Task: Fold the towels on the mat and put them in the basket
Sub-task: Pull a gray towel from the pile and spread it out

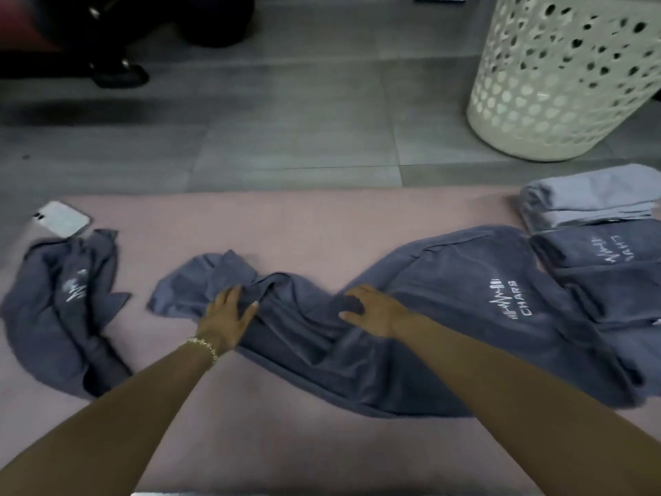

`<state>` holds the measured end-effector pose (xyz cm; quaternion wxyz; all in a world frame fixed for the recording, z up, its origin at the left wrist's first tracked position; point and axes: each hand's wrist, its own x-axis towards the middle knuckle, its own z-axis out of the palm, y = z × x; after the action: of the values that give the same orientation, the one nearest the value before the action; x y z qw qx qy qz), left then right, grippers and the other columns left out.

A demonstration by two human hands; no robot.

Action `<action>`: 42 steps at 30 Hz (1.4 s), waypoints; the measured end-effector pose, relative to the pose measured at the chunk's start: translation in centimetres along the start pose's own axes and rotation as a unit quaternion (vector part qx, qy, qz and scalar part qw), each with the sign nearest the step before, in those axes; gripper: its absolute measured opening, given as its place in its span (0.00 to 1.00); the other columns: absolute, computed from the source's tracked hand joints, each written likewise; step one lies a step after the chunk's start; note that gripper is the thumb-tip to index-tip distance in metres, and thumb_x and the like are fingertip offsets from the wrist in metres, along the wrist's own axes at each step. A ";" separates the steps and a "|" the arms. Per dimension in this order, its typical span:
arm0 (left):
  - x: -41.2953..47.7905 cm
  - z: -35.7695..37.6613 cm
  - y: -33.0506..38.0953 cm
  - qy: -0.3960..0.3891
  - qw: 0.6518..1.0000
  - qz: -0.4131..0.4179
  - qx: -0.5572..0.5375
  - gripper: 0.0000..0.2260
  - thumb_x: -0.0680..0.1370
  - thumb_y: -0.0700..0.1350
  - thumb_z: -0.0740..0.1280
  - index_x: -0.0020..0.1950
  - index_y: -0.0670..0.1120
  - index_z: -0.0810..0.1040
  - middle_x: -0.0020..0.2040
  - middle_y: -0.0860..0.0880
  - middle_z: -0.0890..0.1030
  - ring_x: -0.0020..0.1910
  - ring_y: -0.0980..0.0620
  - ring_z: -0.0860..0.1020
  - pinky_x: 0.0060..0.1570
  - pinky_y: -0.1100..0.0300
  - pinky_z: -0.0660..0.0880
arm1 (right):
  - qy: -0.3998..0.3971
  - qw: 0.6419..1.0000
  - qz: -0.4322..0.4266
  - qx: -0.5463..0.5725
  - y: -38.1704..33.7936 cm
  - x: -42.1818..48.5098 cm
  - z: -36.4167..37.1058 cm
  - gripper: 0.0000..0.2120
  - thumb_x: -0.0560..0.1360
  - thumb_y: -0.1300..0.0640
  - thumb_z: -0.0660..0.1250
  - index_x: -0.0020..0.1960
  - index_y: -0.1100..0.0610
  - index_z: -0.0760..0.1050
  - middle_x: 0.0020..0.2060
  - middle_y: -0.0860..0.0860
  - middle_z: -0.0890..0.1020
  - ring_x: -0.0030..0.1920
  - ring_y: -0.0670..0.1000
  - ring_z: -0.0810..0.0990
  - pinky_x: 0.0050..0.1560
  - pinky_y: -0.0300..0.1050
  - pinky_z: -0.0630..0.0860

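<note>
A long, rumpled blue-grey towel [447, 316] with white "CHARB" lettering lies across the pink mat [286, 223]. My left hand [227, 315], a bracelet at its wrist, rests on the towel's bunched left part with fingers spread. My right hand [372, 309] lies on its middle, fingers curled into a fold of the cloth. A second crumpled blue-grey towel [68, 302] sits at the mat's left end. At the right end lie a folded dark towel [604, 266] and a folded light-blue towel [590, 198]. The white perforated basket [565, 77] stands on the floor beyond them.
A white phone [62, 218] lies at the mat's far left corner. Grey floor tiles [286, 119] stretch beyond the mat. Dark objects [118, 41], one like a shoe, sit at the top left.
</note>
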<state>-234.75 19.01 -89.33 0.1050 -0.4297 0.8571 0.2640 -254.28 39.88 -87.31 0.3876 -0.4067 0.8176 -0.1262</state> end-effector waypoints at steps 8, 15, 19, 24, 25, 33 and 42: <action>2.7 1.5 -4.1 -0.015 0.997 0.074 0.014 0.29 0.78 0.57 0.61 0.76 0.52 0.56 0.74 0.47 0.63 0.73 0.45 0.60 0.72 0.53 0.58 | 0.033 0.987 -0.011 0.154 -4.5 7.0 4.6 0.29 0.77 0.45 0.62 0.74 0.53 0.59 0.72 0.51 0.66 0.70 0.54 0.66 0.71 0.49 0.64; 4.7 2.2 -3.8 0.071 0.995 0.058 0.049 0.17 0.76 0.55 0.66 0.57 0.45 0.75 0.56 0.46 0.71 0.60 0.45 0.67 0.60 0.54 0.65 | 0.084 0.995 0.038 0.037 -5.7 7.9 6.6 0.32 0.72 0.33 0.61 0.68 0.51 0.68 0.67 0.50 0.70 0.69 0.55 0.65 0.71 0.52 0.58; 3.7 1.0 -3.7 0.003 0.984 0.172 -0.052 0.09 0.78 0.49 0.65 0.49 0.43 0.76 0.49 0.47 0.75 0.51 0.51 0.70 0.56 0.57 0.67 | 0.034 0.972 -0.013 0.232 -6.1 6.4 5.5 0.21 0.71 0.40 0.69 0.58 0.52 0.77 0.55 0.47 0.81 0.58 0.50 0.78 0.58 0.41 0.74; 1.0 -4.9 -3.5 -0.101 0.958 0.190 -0.192 0.09 0.79 0.47 0.60 0.40 0.49 0.69 0.35 0.52 0.71 0.34 0.61 0.69 0.41 0.63 0.68 | 0.027 0.971 -0.060 0.228 -6.2 3.5 2.0 0.26 0.68 0.38 0.70 0.51 0.61 0.78 0.44 0.48 0.81 0.45 0.46 0.78 0.47 0.39 0.74; 0.8 -5.9 -3.6 -0.136 0.956 0.187 -0.181 0.09 0.78 0.50 0.62 0.38 0.49 0.70 0.35 0.52 0.71 0.34 0.61 0.69 0.42 0.61 0.69 | 0.005 0.969 -0.065 0.237 -6.3 2.9 1.1 0.26 0.68 0.39 0.70 0.49 0.63 0.78 0.41 0.49 0.80 0.42 0.45 0.78 0.44 0.38 0.74; 0.4 -16.3 -1.8 -0.287 0.894 0.030 -0.343 0.13 0.71 0.54 0.70 0.45 0.44 0.83 0.42 0.52 0.85 0.39 0.60 0.81 0.40 0.68 0.76 | -0.105 0.914 -0.037 0.391 -10.7 2.4 -5.8 0.30 0.62 0.37 0.69 0.51 0.61 0.82 0.45 0.53 0.85 0.45 0.49 0.83 0.47 0.38 0.80; 4.8 -12.1 -6.6 0.265 0.858 -0.114 -0.426 0.24 0.80 0.47 0.61 0.73 0.42 0.60 0.71 0.42 0.67 0.69 0.48 0.68 0.59 0.66 0.62 | 0.244 0.909 -0.119 0.318 -13.0 11.1 -0.7 0.14 0.75 0.59 0.68 0.60 0.58 0.73 0.53 0.48 0.76 0.53 0.47 0.73 0.58 0.37 0.71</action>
<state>-231.93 5.91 -83.49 -0.2901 -0.5811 0.6015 0.4652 -251.51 23.07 -85.97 0.2669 -0.3132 0.7488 -0.5196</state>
